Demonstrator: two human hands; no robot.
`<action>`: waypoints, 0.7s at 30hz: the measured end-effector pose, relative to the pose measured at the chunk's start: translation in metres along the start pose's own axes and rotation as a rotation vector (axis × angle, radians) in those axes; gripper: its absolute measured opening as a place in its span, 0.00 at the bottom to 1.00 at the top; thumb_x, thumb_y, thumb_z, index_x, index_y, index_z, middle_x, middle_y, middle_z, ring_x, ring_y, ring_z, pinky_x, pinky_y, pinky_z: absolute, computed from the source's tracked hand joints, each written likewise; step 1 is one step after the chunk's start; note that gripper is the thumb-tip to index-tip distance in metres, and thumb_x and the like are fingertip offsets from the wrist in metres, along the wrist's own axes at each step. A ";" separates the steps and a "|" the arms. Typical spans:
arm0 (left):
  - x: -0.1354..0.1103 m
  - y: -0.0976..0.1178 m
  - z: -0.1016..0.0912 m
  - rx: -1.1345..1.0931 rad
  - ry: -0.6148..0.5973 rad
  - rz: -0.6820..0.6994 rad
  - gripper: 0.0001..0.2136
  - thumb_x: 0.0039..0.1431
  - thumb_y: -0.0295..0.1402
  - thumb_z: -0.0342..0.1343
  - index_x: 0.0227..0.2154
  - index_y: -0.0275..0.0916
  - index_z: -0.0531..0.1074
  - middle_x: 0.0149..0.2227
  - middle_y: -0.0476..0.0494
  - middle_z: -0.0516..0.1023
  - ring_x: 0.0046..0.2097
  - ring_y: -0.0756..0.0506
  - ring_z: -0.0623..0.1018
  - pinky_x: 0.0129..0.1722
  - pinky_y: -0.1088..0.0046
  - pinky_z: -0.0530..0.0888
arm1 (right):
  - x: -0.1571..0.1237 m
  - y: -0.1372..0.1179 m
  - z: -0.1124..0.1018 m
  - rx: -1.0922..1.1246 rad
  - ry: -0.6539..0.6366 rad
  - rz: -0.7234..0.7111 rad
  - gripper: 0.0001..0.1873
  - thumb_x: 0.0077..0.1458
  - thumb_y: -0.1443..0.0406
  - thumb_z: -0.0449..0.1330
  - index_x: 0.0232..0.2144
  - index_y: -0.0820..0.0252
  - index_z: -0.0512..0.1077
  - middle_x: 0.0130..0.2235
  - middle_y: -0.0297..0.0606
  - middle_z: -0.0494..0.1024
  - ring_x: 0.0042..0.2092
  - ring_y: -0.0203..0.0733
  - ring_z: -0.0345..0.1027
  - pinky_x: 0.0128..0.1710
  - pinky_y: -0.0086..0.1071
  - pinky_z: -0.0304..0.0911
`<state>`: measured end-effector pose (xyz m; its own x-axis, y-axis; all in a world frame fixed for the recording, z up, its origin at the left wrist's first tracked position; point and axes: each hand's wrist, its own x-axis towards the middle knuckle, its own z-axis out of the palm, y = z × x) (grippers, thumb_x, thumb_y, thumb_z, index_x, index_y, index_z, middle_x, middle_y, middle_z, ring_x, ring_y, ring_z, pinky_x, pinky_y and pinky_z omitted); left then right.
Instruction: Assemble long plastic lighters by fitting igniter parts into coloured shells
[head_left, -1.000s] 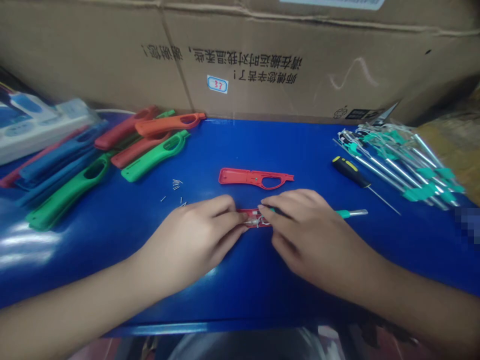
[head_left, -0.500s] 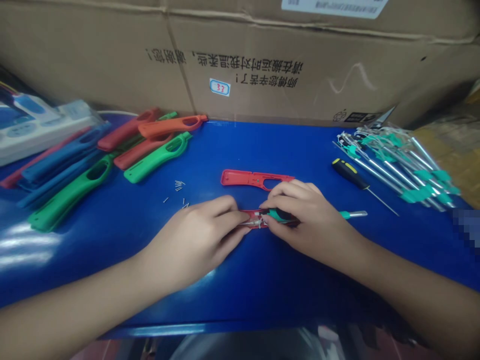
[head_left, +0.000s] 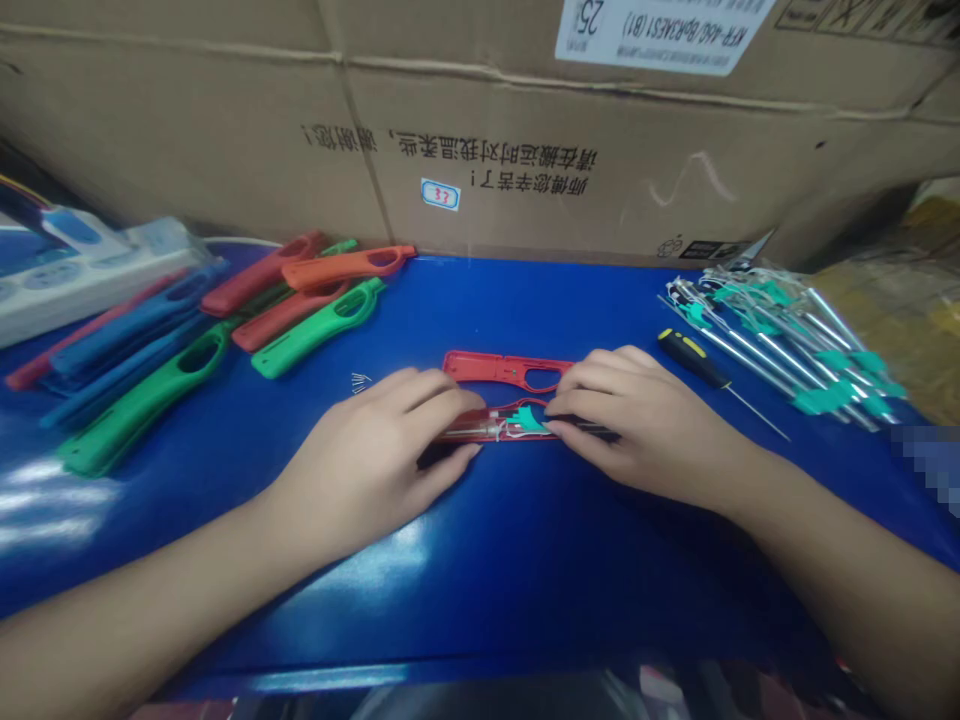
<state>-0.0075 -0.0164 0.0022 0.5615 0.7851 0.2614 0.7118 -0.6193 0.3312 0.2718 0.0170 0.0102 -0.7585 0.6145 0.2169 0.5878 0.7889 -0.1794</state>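
"Fingers?"
"Mid-bench [head_left: 600, 570], back from the near edge. Left hand [head_left: 394, 435]: thumb and forefinger apart, straddling the left part of a red shell [head_left: 469, 422]; can't tell if they squeeze. Right hand [head_left: 649, 415]: thumb and fingertips nearly together by the green piece [head_left: 528, 418] in it; can't tell what they pinch."

"Shell where?"
"Between my hands, open side up, metal and white wires showing."

"Beyond?"
"Red half-shell [head_left: 480, 368] just past it, right end behind my right hand. Screws [head_left: 360, 382] past my left. Screwdriver [head_left: 691, 355] right of my right hand; rods [head_left: 776, 345] with green parts toward the far right corner."

"Left?"
"Coloured handles [head_left: 307, 340] toward the far left corner, power strip [head_left: 90, 270] beside them."

"Far edge?"
"Cardboard box [head_left: 487, 110], printing upside down."
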 end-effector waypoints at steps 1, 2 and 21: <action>0.000 0.001 0.000 0.006 0.002 0.021 0.10 0.66 0.33 0.58 0.49 0.41 0.74 0.47 0.44 0.78 0.45 0.41 0.76 0.43 0.63 0.74 | 0.000 0.000 0.001 0.004 0.004 0.002 0.09 0.68 0.63 0.58 0.38 0.57 0.77 0.40 0.37 0.79 0.43 0.43 0.69 0.42 0.39 0.54; 0.001 0.002 0.000 0.010 0.000 0.049 0.11 0.67 0.34 0.58 0.50 0.41 0.74 0.48 0.43 0.78 0.47 0.40 0.75 0.45 0.61 0.74 | 0.001 0.000 0.002 0.012 0.009 0.008 0.08 0.68 0.63 0.58 0.37 0.57 0.77 0.39 0.36 0.79 0.42 0.43 0.69 0.41 0.39 0.53; -0.002 -0.003 0.013 -0.076 -0.141 0.167 0.23 0.69 0.21 0.47 0.63 0.45 0.67 0.61 0.41 0.71 0.59 0.40 0.70 0.57 0.58 0.73 | -0.007 0.012 -0.018 0.243 -0.182 0.171 0.04 0.64 0.69 0.59 0.39 0.56 0.74 0.39 0.33 0.76 0.37 0.35 0.69 0.35 0.30 0.60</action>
<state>-0.0054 -0.0163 -0.0106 0.7264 0.6603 0.1908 0.5729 -0.7350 0.3626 0.2890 0.0220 0.0238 -0.7053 0.7089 -0.0071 0.6435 0.6359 -0.4261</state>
